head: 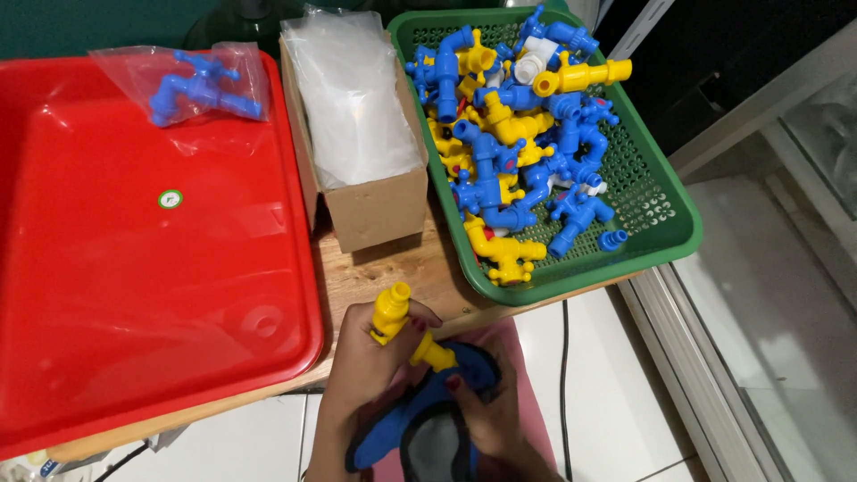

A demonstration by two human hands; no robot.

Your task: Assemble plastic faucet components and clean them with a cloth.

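Single head view, steeply downward, close above wooden table (406, 272), perhaps slightly tilted

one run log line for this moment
left hand: holds yellow plastic tap | right hand: on blue cloth | green basket: taps | red tray: bagged tap

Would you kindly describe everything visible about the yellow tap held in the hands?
The yellow tap looks like moulded plastic, glossy and bright. Its round open end points up and away over the wooden table edge, and the body runs diagonally down to the right. The left hand wraps its middle, while the right hand presses a blue and grey cloth-like item against its lower end, which is hidden. It lies clear of the green basket.
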